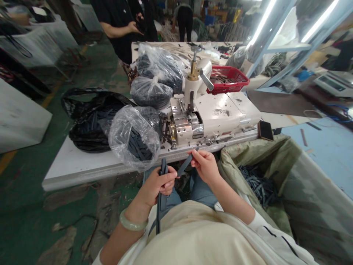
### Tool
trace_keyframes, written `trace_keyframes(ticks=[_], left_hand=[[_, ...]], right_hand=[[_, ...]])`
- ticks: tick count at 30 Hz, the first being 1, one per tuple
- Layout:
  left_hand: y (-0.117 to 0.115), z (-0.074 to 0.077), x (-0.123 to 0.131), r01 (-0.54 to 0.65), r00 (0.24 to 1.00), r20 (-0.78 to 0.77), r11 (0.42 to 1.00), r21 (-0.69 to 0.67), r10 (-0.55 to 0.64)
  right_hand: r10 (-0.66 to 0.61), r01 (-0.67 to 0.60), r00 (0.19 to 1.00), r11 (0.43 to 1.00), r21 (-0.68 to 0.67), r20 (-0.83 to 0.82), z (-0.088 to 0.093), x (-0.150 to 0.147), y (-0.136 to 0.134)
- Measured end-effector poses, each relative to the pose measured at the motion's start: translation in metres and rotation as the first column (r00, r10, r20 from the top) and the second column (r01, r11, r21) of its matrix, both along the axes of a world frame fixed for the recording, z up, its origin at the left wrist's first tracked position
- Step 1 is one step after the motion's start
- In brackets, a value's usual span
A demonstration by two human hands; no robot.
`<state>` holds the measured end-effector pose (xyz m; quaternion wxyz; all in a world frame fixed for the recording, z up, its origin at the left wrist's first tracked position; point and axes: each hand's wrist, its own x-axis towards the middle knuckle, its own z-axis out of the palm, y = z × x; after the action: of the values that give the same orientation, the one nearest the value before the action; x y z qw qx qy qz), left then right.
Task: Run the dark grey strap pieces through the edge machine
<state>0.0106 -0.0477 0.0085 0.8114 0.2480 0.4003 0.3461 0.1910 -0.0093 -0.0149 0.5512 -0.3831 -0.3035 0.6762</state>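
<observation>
Between the two hands, below the near edge of the table (68,162), one dark grey strip (184,165) slants across the gap. The right hand (206,165) pinches its upper end between thumb and fingers; the lower end meets, or nearly meets, the fingertips of the left hand (158,182). That left hand is closed round a bundle of strips (163,165), whose tails hang toward the lap; they overlap too much to count. One pale bangle (132,222) rings the left wrist.

The step in hand looks to be the handling of a single strip apart from its bundle. Judging from this, the next move calls for a steady pinch on the one strip and a left grip firm enough that the others don't slip.

Just beyond the hands stands one cream machine (220,110), scattered with dark scraps. Left of it sit four bags: one untied clear bag (118,136) with strips inside, one black bag (91,143), also holding strips, and two filled clear bags behind, an upper bag (162,66) and a lower bag (150,92). One red basket (230,87) is behind the machine, and one phone (265,130) by its right end. To the right, one cloth-lined bin (248,149) holds a loose heap of strips, too many to count. Farther back, at least two people (116,22) stand.
</observation>
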Motion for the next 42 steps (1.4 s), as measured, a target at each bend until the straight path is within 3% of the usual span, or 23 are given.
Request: trace_keyframes(ticks=[6, 10, 22, 32, 35, 38, 42], left_hand=[[-0.002, -0.005, -0.004, 0.08, 0.996, 0.058, 0.993, -0.085, -0.075], [-0.002, -0.01, -0.004, 0.155, 0.985, 0.088, 0.982, -0.11, -0.145], [0.004, -0.012, 0.0, 0.125, 0.992, -0.005, 0.99, -0.061, -0.126], [0.011, -0.012, -0.005, 0.104, 0.994, -0.006, 0.992, -0.075, -0.105], [0.014, -0.011, -0.008, 0.091, 0.996, -0.016, 0.993, -0.079, -0.092], [0.016, -0.011, -0.013, 0.097, 0.995, -0.025, 0.991, -0.089, -0.1], [0.017, -0.012, -0.017, 0.084, 0.996, -0.031, 0.993, -0.088, -0.087]], right_hand=[[0.241, -0.233, 0.957, 0.97, 0.065, -0.16, -0.004, -0.005, -0.011], [0.182, -0.177, 0.979, 0.983, 0.057, -0.092, -0.004, -0.012, -0.012], [0.139, -0.138, 0.99, 0.989, -0.054, 0.018, -0.011, -0.012, -0.004], [0.146, -0.146, 0.989, 0.989, -0.035, 0.009, -0.012, -0.013, 0.009], [0.075, -0.079, 0.994, 0.996, 0.036, 0.085, -0.011, -0.013, 0.026], [-0.093, 0.076, 0.974, 0.993, 0.089, 0.206, -0.011, -0.01, 0.054], [-0.176, 0.178, 0.96, 0.984, 0.011, 0.215, -0.007, -0.005, 0.089]])
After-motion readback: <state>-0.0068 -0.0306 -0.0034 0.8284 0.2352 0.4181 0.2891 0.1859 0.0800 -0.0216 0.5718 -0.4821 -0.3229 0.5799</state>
